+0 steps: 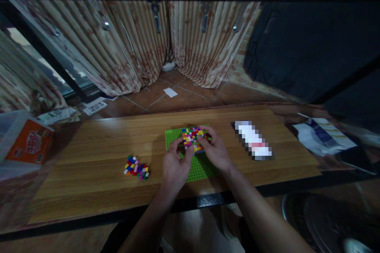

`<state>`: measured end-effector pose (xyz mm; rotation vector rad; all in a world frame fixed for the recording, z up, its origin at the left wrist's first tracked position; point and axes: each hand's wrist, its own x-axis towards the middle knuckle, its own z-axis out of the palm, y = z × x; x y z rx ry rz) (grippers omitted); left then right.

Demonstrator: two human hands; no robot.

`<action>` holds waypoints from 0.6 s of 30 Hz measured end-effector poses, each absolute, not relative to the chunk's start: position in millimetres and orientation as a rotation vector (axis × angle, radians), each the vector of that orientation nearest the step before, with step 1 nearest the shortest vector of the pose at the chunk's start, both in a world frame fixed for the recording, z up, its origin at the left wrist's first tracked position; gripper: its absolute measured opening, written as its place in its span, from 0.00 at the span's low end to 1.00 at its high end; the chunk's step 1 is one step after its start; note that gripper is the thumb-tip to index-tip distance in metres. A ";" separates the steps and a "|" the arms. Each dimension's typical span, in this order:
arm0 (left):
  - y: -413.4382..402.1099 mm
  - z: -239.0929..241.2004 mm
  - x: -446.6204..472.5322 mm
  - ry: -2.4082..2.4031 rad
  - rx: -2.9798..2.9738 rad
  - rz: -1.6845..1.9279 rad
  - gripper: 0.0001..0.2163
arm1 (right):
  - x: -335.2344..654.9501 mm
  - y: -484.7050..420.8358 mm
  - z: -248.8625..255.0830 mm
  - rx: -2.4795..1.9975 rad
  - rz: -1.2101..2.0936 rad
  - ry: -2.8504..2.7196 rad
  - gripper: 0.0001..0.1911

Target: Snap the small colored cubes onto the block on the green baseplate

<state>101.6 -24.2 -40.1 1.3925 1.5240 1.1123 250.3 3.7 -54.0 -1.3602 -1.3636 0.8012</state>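
A block of many-coloured toy bricks [190, 136] is built up on a green studded baseplate [199, 170] near the middle of the wooden table. My left hand [177, 162] grips the left side of this block, thumb at its front edge. On the opposite side, my right hand [215, 148] curls its fingers around the block, with the thumb on top near the right edge. Fingers cover parts of both sides, so I cannot tell whether a loose brick is among them. Left of the baseplate lies a pile of loose bricks [136, 168].
The wooden table [97, 142] has a blurred-out white and red item [253, 140] on its right part. A clear bin with an orange label [29, 142] stands at the left. Papers and a plastic bag [322, 134] lie beyond the right end. Striped curtains [130, 47] hang behind.
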 end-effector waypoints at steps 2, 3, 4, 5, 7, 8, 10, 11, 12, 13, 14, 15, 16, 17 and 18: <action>-29.9 -43.6 103.1 1.543 1.380 1.135 0.20 | 252.1 -6.2 -54.3 -1.391 0.817 -1.354 0.15; -32.8 -44.7 103.6 1.536 1.373 1.138 0.20 | 252.9 -10.9 -54.2 -1.404 0.823 -1.346 0.14; -35.6 -45.3 104.1 1.523 1.364 1.138 0.21 | 253.6 -15.0 -54.0 -1.413 0.826 -1.341 0.14; -38.2 -45.3 104.5 1.511 1.353 1.138 0.20 | 254.1 -18.4 -53.6 -1.417 0.825 -1.337 0.13; -42.6 -43.7 105.2 1.502 1.317 1.143 0.20 | 254.4 -22.9 -52.4 -1.418 0.808 -1.338 0.12; -44.4 -42.3 105.6 1.506 1.291 1.147 0.20 | 254.4 -24.2 -51.6 -1.415 0.800 -1.343 0.12; -47.8 -39.5 106.5 1.514 1.229 1.146 0.20 | 254.7 -26.1 -50.2 -1.411 0.785 -1.359 0.13; -49.6 -38.2 107.2 1.513 1.198 1.143 0.19 | 255.2 -26.9 -49.7 -1.410 0.775 -1.372 0.14; -51.6 -37.2 108.0 1.511 1.169 1.145 0.19 | 256.0 -27.9 -49.2 -1.408 0.766 -1.390 0.14; -53.7 -36.7 109.2 1.509 1.145 1.153 0.19 | 257.1 -29.0 -49.0 -1.405 0.757 -1.410 0.16; -55.9 -36.6 110.5 1.511 1.125 1.177 0.19 | 258.3 -30.1 -48.9 -1.402 0.748 -1.430 0.16; -58.0 -37.1 112.2 1.513 1.110 1.200 0.19 | 259.5 -31.0 -49.1 -1.397 0.747 -1.450 0.16; -59.8 -38.2 113.9 1.502 1.093 1.219 0.19 | 260.7 -31.7 -49.6 -1.394 0.751 -1.467 0.16; -61.3 -39.9 115.8 1.482 1.065 1.236 0.19 | 261.8 -32.0 -50.5 -1.396 0.747 -1.471 0.17; -62.4 -42.0 117.6 1.455 1.032 1.245 0.19 | 262.8 -32.0 -51.6 -1.401 0.748 -1.475 0.17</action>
